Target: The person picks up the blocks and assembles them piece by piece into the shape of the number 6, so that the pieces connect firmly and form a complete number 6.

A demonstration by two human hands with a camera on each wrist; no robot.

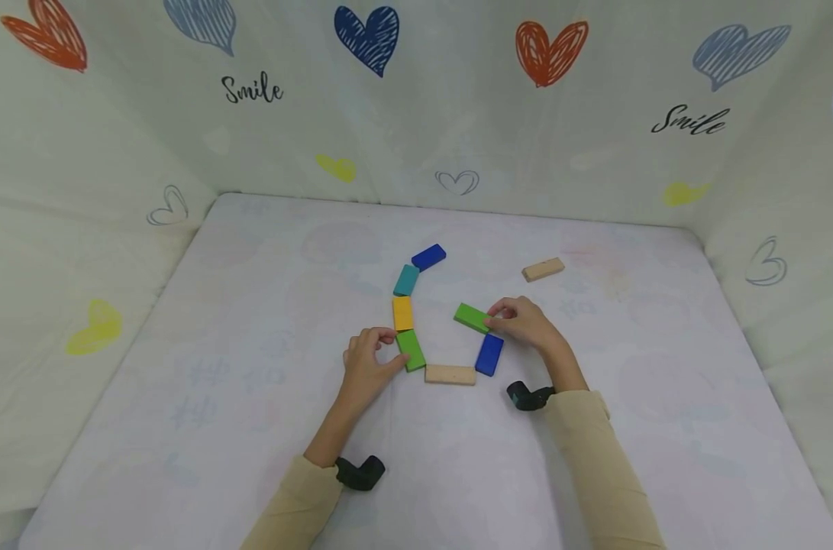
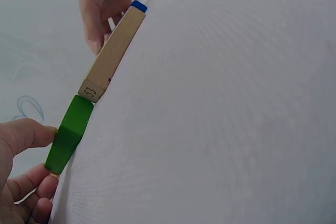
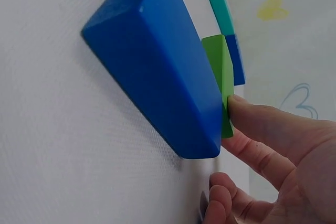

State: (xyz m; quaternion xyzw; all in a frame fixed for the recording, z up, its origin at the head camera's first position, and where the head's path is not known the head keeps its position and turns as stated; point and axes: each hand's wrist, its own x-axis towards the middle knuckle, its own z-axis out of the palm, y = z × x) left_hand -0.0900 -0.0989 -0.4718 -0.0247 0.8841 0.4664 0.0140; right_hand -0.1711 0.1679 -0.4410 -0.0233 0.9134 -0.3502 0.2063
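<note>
Pinched: left hand (image 1: 366, 367), green block (image 1: 411, 351) | right hand (image 1: 524, 320), second green block (image 1: 469, 316) | head-view only: wooden block (image 1: 543, 270) toward surface's (image 1: 306, 252) far edge

7 blocks (image 1: 402, 313) curve left of 1 block (image 1: 543, 270).

You have green oblong blocks (image 1: 411, 351), dark-blue oblong blocks (image 1: 489, 355), a teal oblong block (image 1: 406, 280), an amber oblong block (image 1: 402, 313), tan wooden oblong blocks (image 1: 450, 374) and a white heart-patterned curtain (image 1: 423, 114).

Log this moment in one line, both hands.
left hand: holds left green block | right hand: pinches right green block | far wooden block: apart
</note>
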